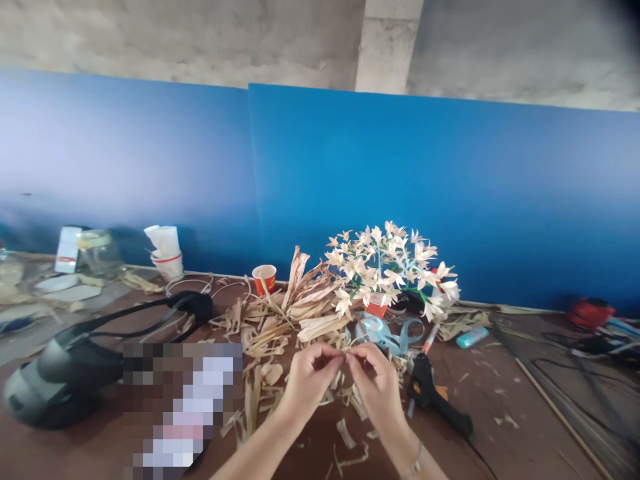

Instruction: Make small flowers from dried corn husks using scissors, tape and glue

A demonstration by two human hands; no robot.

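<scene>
My left hand (pixel 315 375) and my right hand (pixel 373 375) meet at the fingertips above the middle of the brown table (pixel 505 433). Each is closed in a pinch, thumb against forefinger. Whatever lies between the fingertips is too small to make out. Dried husks (pixel 277 327) are heaped behind and to the left of my hands, with small scraps under them. Just beyond my right hand lies a curled light-blue ribbon (pixel 375 333). Cream-coloured flowers (pixel 380 267) on green stems stand in a red cup (pixel 376 305) behind it.
A black glue gun (pixel 435 397) lies right of my right hand, its cord running forward. Farther right are a teal packet (pixel 471 337), cables and a red object (pixel 590 313). A black headset-like device (pixel 60 373), a glass jar (pixel 100 253) and white cups (pixel 167 260) are left; an orange cup (pixel 264 280) stands behind.
</scene>
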